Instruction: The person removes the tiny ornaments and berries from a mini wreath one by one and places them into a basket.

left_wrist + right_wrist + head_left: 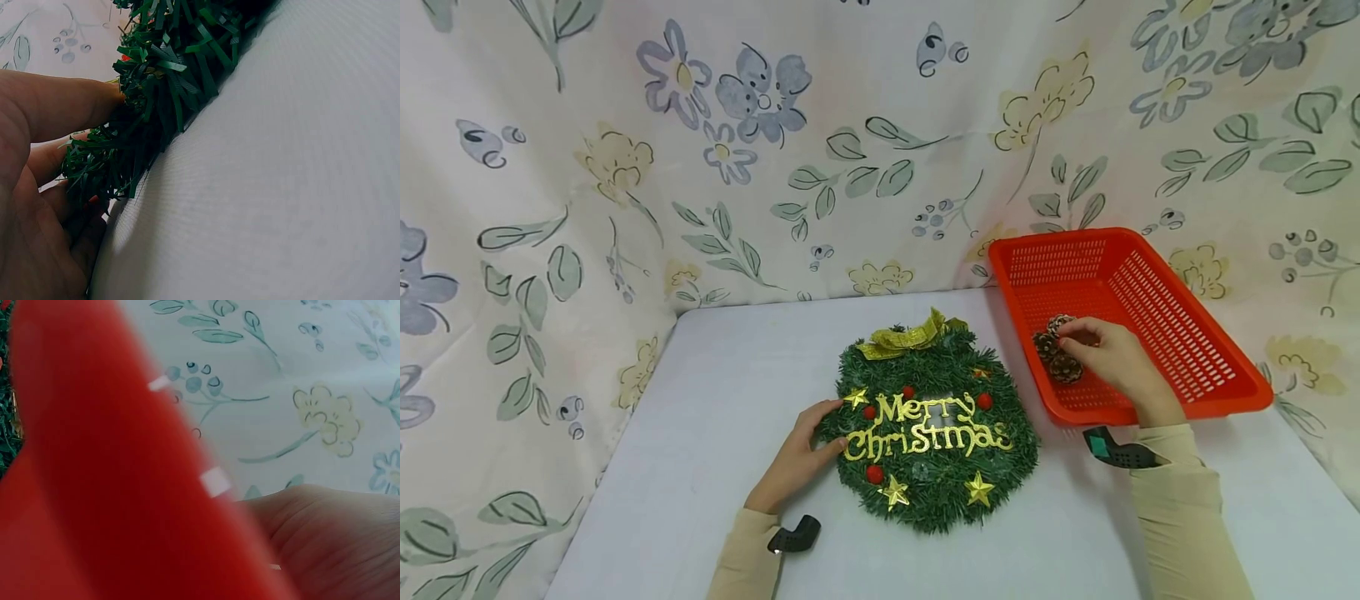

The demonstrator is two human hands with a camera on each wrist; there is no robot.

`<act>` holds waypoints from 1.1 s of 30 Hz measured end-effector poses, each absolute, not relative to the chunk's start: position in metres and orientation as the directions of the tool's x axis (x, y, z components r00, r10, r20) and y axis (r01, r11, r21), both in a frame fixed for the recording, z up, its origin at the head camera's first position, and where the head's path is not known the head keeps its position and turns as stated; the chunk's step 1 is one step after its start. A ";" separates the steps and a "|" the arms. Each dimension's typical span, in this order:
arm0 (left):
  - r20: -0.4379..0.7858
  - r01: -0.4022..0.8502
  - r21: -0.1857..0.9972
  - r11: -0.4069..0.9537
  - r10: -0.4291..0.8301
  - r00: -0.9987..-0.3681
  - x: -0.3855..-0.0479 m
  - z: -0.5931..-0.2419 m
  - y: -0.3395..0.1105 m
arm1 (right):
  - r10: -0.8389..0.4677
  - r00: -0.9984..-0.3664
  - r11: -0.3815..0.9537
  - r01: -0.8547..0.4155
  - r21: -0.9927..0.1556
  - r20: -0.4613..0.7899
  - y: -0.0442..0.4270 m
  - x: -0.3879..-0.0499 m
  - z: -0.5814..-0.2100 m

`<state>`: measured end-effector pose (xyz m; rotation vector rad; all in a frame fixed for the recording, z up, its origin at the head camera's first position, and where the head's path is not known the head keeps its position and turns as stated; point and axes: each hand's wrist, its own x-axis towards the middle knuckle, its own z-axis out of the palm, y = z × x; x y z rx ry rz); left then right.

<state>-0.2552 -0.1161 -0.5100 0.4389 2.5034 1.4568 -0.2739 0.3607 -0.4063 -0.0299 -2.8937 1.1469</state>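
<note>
A green tinsel wreath with gold "Merry Christmas" lettering, gold stars, red balls and a gold bow lies on the white table. My left hand grips its left edge; in the left wrist view, thumb and fingers of that hand are round the green tinsel. Inside the red basket, my right hand has its thumb and fingertips at a small group of pine cones. In the right wrist view the basket rim hides the fingers of that hand.
The red basket stands at the right, close beside the wreath's right side. A floral curtain hangs behind and to the left of the white table. Dark straps with devices sit on both wrists.
</note>
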 end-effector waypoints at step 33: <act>-0.042 0.132 0.884 0.448 0.358 -0.933 -0.255 -0.511 -0.116 | 0.037 -0.990 0.595 -0.086 -0.799 0.134 0.345 -0.258 -0.382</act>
